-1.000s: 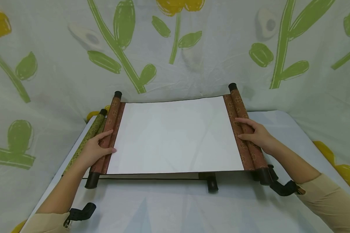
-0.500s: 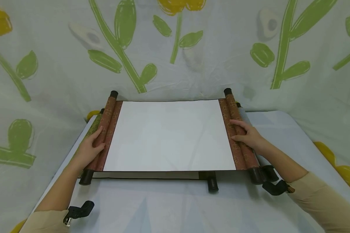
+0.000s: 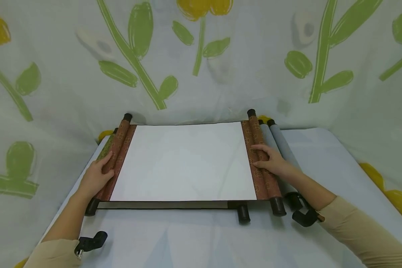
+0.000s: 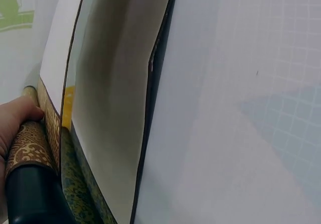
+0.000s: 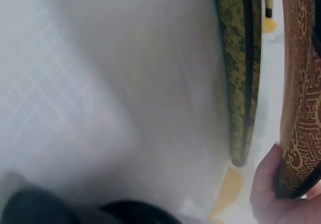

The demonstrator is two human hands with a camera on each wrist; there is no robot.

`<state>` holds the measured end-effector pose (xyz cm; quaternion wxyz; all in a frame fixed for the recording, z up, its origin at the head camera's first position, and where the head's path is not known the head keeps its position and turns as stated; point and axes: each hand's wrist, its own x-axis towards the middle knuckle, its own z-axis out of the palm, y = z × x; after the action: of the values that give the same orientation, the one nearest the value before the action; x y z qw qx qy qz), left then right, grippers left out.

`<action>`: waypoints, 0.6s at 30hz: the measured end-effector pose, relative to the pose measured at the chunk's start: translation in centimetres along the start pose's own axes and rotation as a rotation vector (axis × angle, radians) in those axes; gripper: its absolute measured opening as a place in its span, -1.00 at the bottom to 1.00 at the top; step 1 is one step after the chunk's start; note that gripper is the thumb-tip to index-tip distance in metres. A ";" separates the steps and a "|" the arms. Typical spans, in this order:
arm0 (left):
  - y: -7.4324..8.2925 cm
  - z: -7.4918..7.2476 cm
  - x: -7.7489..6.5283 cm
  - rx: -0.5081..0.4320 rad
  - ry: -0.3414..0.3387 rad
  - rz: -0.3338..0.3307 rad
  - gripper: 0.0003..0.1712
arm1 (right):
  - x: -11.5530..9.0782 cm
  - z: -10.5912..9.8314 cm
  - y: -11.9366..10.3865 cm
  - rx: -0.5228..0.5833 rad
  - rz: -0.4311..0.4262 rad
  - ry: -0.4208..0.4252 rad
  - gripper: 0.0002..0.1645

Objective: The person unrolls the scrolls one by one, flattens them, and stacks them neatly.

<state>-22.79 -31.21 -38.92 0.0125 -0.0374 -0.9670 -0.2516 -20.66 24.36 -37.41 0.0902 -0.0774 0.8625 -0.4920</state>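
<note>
A hanging scroll with white paper [image 3: 184,163] is spread between two reddish-brown brocade rollers with black end knobs. My left hand [image 3: 95,178] grips the left roller [image 3: 118,143], its thumb lying over the brocade in the left wrist view. On the other side, my right hand [image 3: 271,162] holds the right roller [image 3: 273,186] between thumb and fingers. Beneath lies a second scroll with a green brocade roller [image 4: 75,179]; the brown scroll hides most of it. One black knob [image 3: 243,215] sticks out below the front edge.
Two grey-blue rollers [image 3: 284,143] lie just right of the brown scroll, partly behind my right forearm. A pale cloth covers the table [image 3: 187,238], and a flower-printed curtain [image 3: 241,85] hangs behind it. A black wrist mount [image 3: 93,242] sits by my left sleeve.
Both hands have carried the brown scroll leftward, the right roller moving further than the left. The grey-blue rollers now show at right, and more of the green roller is covered at left.
</note>
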 end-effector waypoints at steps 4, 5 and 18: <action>-0.5 0.2 0.0 0.060 0.016 0.009 -0.21 | 0.5 0.8 0.4 -0.015 0.033 -0.005 -0.27; -0.7 0.2 0.0 0.079 0.022 0.015 -0.22 | 0.6 1.0 0.4 -0.022 0.039 -0.003 -0.28; -1.9 0.5 -0.5 0.244 -0.002 -0.022 -0.23 | 2.1 3.1 1.0 0.050 0.056 -0.053 -0.30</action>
<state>-22.47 -32.66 -40.27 0.0132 -0.0254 -0.9909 -0.1318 -22.04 21.80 -39.95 0.1288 -0.0640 0.8491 -0.5082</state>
